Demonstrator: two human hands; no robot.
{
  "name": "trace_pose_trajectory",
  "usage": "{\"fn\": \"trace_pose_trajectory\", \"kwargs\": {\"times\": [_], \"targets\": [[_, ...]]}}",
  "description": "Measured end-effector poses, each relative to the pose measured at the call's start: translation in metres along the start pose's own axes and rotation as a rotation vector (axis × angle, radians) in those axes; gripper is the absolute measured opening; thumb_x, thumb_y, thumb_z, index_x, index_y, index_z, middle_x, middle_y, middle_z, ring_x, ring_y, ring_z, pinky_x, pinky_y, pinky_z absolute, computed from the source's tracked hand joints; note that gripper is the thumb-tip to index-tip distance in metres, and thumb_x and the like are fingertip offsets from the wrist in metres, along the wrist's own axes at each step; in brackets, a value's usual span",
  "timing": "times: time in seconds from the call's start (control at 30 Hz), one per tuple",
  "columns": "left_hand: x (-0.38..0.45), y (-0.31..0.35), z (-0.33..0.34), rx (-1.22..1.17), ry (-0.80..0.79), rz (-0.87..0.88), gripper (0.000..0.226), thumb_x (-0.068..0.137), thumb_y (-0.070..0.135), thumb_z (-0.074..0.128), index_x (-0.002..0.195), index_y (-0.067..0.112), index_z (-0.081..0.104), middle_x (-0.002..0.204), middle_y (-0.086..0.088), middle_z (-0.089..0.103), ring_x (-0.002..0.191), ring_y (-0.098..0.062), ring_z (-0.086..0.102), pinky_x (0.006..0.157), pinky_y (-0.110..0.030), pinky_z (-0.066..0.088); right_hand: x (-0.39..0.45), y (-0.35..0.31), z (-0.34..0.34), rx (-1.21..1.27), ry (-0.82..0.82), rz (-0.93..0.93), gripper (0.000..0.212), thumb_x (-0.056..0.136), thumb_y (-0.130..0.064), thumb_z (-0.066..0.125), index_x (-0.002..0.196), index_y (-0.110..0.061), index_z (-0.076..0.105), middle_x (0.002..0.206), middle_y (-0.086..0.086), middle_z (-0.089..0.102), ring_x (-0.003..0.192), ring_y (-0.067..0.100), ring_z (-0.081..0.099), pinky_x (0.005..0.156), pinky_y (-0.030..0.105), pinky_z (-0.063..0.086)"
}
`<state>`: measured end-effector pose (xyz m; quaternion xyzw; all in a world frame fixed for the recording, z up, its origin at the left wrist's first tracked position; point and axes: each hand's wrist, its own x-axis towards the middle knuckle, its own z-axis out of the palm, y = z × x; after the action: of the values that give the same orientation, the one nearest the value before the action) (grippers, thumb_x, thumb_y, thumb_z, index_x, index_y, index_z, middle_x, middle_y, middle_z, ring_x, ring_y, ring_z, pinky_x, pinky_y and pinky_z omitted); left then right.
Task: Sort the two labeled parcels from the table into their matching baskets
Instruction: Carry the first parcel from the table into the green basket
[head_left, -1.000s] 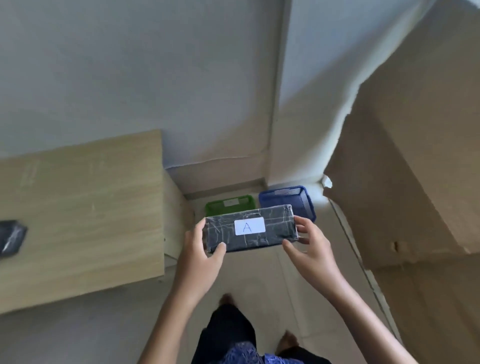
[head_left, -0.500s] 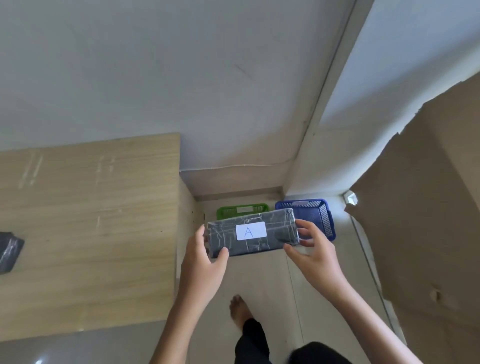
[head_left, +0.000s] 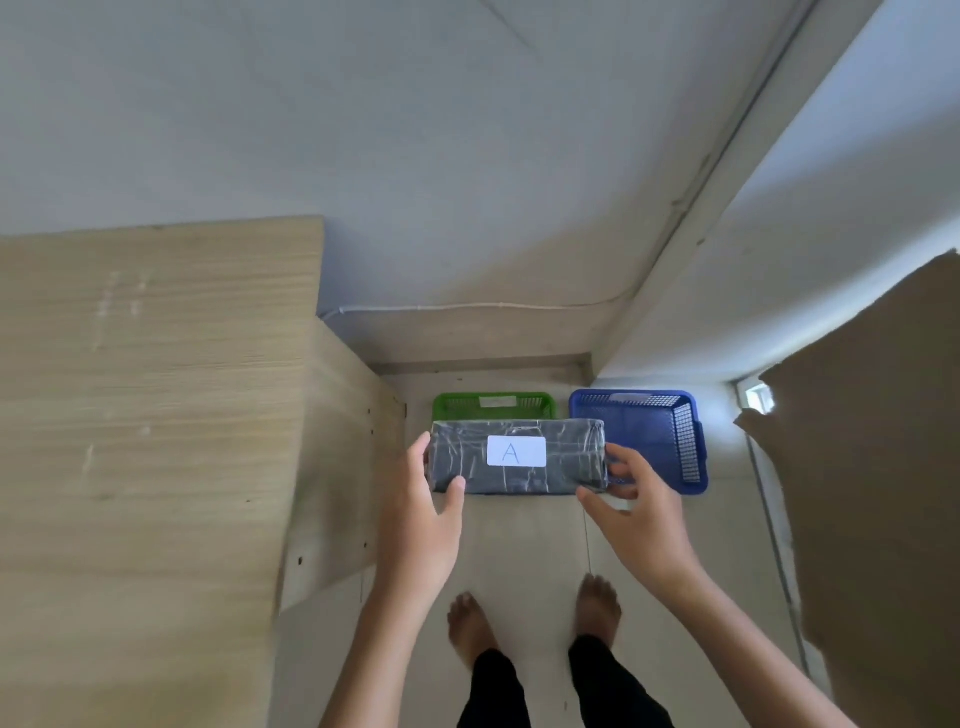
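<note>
A black taped parcel with a white label marked "A" is held level in front of me. My left hand grips its left end and my right hand grips its right end. Beyond and below it, on the floor by the wall, stand a green basket and a blue basket side by side; each has a small white label on its far rim. The parcel hides the near part of the green basket. The second parcel is out of view.
A wooden table fills the left side, its end panel next to the green basket. A brown cardboard sheet leans on the right. My bare feet stand on the tiled floor between them.
I have walked toward the baskets, which now look larger and closer. The parcel stays in both hands. The second parcel at the table's left edge has slipped out of view.
</note>
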<state>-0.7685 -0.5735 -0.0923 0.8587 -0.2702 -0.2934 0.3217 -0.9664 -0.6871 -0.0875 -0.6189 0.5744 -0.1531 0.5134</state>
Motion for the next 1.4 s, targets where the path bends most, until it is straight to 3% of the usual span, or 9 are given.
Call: {"fn": "trace_pose_trajectory", "kwargs": {"times": [0.3,0.4,0.5,0.6,0.83,0.93,1.07,1.2,1.4], "targets": [[0.096,-0.132,0.119,-0.033,-0.037,-0.008,0.063,0.094,0.029,0.064,0.150,0.024,0.034,0.148,0.006,0.049,0.133,-0.011,0.048,0.109,-0.042,0.043,0.116,0.132,0.079,0.014,-0.020,-0.016,0.052,0.080,-0.010,0.077,0.127,-0.019,0.057,0.107,-0.010,0.064,0.088,-0.015,0.059,0.069,-0.002,0.044],[0.128,-0.179,0.155,-0.031,-0.027,0.010,0.062,0.093,0.027,0.066,0.148,0.024,0.037,0.144,0.006,0.053,0.130,-0.010,0.051,0.108,-0.039,0.043,0.147,0.183,0.113,-0.020,-0.024,-0.029,0.055,0.080,-0.011,0.077,0.131,-0.019,0.055,0.110,-0.008,0.062,0.090,0.000,0.062,0.066,0.004,0.047],[0.157,-0.217,0.186,-0.037,-0.003,0.007,0.058,0.091,0.023,0.068,0.143,0.024,0.044,0.129,0.013,0.058,0.114,-0.004,0.058,0.097,-0.026,0.048,0.175,0.226,0.143,-0.047,-0.040,-0.034,0.060,0.081,-0.014,0.077,0.135,-0.019,0.051,0.114,-0.008,0.059,0.097,0.011,0.061,0.073,0.010,0.046],[0.191,-0.252,0.215,-0.037,-0.020,-0.018,0.057,0.088,0.022,0.072,0.139,0.026,0.047,0.114,0.022,0.056,0.089,0.015,0.058,0.069,-0.002,0.043,0.202,0.263,0.168,-0.064,-0.048,-0.050,0.058,0.081,-0.014,0.077,0.133,-0.019,0.052,0.111,-0.010,0.059,0.086,0.000,0.061,0.062,0.006,0.049],[0.275,-0.311,0.265,-0.009,-0.087,-0.045,0.068,0.083,0.021,0.078,0.143,0.020,0.043,0.131,-0.002,0.061,0.101,-0.020,0.064,0.093,-0.043,0.053,0.274,0.323,0.218,-0.100,-0.063,-0.071,0.049,0.083,-0.011,0.073,0.128,-0.013,0.053,0.109,-0.007,0.058,0.084,0.004,0.063,0.058,0.009,0.050],[0.302,-0.324,0.279,0.050,-0.076,0.014,0.065,0.082,0.020,0.078,0.140,0.020,0.048,0.129,-0.004,0.063,0.097,-0.019,0.063,0.091,-0.042,0.054,0.304,0.338,0.239,-0.138,-0.085,-0.006,0.047,0.084,-0.023,0.074,0.126,-0.012,0.054,0.105,-0.006,0.059,0.089,0.013,0.063,0.072,0.025,0.054],[0.326,-0.347,0.301,0.170,-0.122,0.036,0.067,0.082,0.031,0.078,0.139,0.017,0.048,0.127,-0.007,0.065,0.106,-0.023,0.064,0.088,-0.036,0.052,0.336,0.358,0.256,-0.133,-0.203,0.082,0.029,0.085,-0.011,0.071,0.112,-0.014,0.061,0.108,0.004,0.067,0.078,0.006,0.060,0.061,0.018,0.047],[0.333,-0.360,0.312,0.277,-0.288,0.035,0.069,0.081,0.031,0.079,0.139,0.014,0.046,0.128,-0.008,0.064,0.099,-0.015,0.057,0.079,-0.026,0.041,0.344,0.368,0.255,-0.186,-0.276,0.180,0.013,0.086,-0.009,0.069,0.097,-0.016,0.066,0.105,0.012,0.070,0.092,0.023,0.065,0.077,0.030,0.054],[0.361,-0.397,0.337,0.313,-0.223,-0.013,0.053,0.084,0.032,0.076,0.126,0.012,0.052,0.115,-0.010,0.067,0.103,-0.028,0.064,0.079,-0.032,0.048,0.369,0.381,0.296,-0.228,-0.398,0.212,0.032,0.090,-0.006,0.063,0.122,-0.007,0.064,0.120,0.014,0.067,0.109,0.030,0.063,0.100,0.044,0.051]]}}
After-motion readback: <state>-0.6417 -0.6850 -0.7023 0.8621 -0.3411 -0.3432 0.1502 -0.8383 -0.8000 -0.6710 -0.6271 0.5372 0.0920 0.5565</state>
